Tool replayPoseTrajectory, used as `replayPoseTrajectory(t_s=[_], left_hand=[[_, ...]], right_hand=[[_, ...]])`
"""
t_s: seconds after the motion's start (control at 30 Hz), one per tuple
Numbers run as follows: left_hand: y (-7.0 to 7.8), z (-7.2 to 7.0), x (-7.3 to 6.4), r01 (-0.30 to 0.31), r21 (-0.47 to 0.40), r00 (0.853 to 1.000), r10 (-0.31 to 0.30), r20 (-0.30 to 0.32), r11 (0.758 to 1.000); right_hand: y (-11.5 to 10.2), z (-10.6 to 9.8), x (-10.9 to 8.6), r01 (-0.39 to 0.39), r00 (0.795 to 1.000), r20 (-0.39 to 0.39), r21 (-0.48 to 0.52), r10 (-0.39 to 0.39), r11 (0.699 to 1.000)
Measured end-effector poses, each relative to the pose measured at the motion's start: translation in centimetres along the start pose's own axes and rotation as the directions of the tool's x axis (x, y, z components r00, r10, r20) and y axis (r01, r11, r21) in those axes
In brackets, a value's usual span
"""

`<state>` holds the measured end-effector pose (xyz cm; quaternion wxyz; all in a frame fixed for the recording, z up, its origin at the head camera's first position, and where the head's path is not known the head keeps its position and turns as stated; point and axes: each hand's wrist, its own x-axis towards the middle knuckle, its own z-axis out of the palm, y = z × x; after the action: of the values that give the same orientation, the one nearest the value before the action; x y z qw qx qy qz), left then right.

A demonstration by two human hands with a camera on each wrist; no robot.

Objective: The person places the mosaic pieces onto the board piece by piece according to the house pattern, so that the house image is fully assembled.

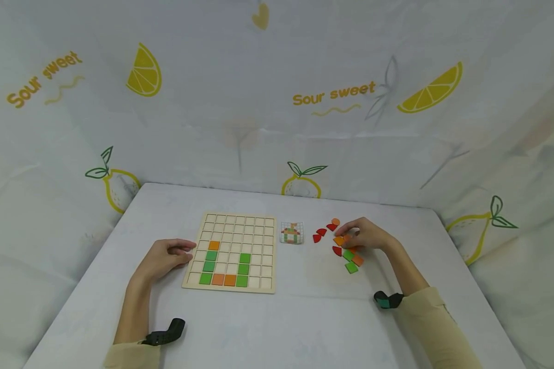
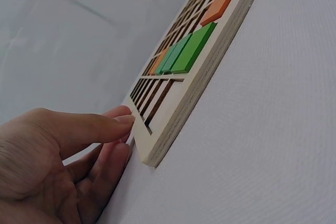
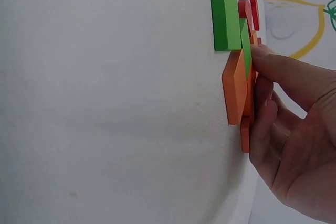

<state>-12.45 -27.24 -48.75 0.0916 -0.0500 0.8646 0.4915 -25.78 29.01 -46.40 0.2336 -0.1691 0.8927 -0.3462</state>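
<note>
A wooden grid board [image 1: 258,238] lies flat on the table, with orange and green square tiles [image 1: 243,268] set in a U shape in its cells. My left hand [image 1: 163,259] rests at the board's left edge, thumb and fingertips touching it; in the left wrist view the thumb [image 2: 100,127] lies against the rim. My right hand [image 1: 367,234] is over a loose pile of tiles, its fingers among orange squares [image 1: 357,260]. In the right wrist view the thumb [image 3: 286,69] meets the pile beside a green tile [image 3: 224,17]. Whether it pinches a tile is hidden.
Between board and pile lies a small picture card [image 1: 292,233] with a coloured grid pattern. Red quarter-round pieces [image 1: 321,232] and an orange round piece [image 1: 335,222] lie at the pile's far side. A white printed cloth [image 1: 221,128] hangs behind the table.
</note>
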Motion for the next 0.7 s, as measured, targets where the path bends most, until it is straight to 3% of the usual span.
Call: replayPoseTrajectory(t_s=[0.33, 0.7], left_hand=[[-0.15, 0.02, 0.09, -0.005, -0.001, 1.000, 0.005, 0.006, 1.000], [-0.11, -0.10, 0.09, -0.001, -0.003, 1.000, 0.001, 0.003, 1.000]], right_hand=[[0.08, 0.32, 0.41, -0.036, 0.999, -0.033, -0.039, 0.035, 0.999], [-0.32, 0.54, 0.47, 0.006, 0.999, -0.044, -0.043, -0.008, 0.999]])
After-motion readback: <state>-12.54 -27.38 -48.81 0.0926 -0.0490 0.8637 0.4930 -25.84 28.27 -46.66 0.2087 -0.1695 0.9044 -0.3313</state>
